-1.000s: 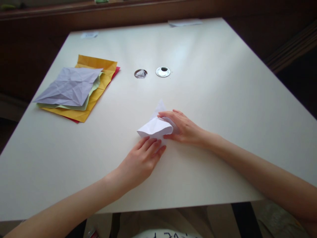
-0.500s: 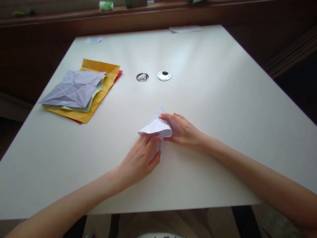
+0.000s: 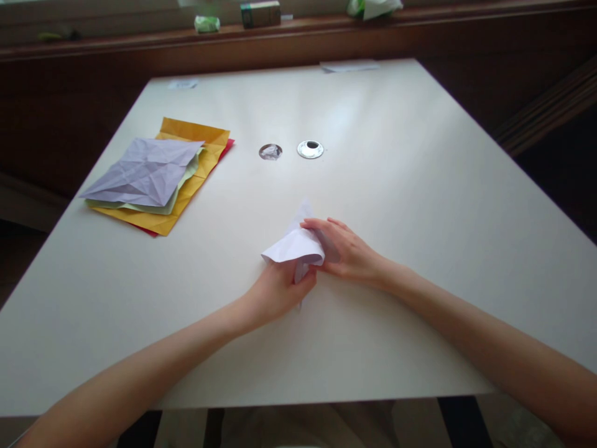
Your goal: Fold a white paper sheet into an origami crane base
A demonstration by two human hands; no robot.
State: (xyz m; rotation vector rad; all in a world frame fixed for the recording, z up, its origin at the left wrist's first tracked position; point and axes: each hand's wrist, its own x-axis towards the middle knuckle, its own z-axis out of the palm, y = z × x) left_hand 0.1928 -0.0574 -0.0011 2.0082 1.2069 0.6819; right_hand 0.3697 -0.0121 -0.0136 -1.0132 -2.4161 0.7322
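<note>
A partly folded white paper (image 3: 295, 244) stands a little above the middle of the white table (image 3: 396, 186). My left hand (image 3: 280, 289) is closed, with its fingers tucked under and into the paper's near flap. My right hand (image 3: 342, 251) lies on the paper's right side, its fingers stretched along the fold and pressing it. The paper's upper flap curls over the fingers of both hands and hides their tips.
A stack of creased coloured sheets (image 3: 156, 177), lilac on top over green, yellow and red, lies at the left. Two round cable holes (image 3: 310, 149) sit beyond the paper. A small slip (image 3: 349, 65) lies at the far edge. A wooden ledge with small boxes (image 3: 260, 12) runs behind.
My left hand has slid forward from flat on the table to under the paper's near flap and closed on it. My right hand has stayed in place. The camera has tilted slightly.
</note>
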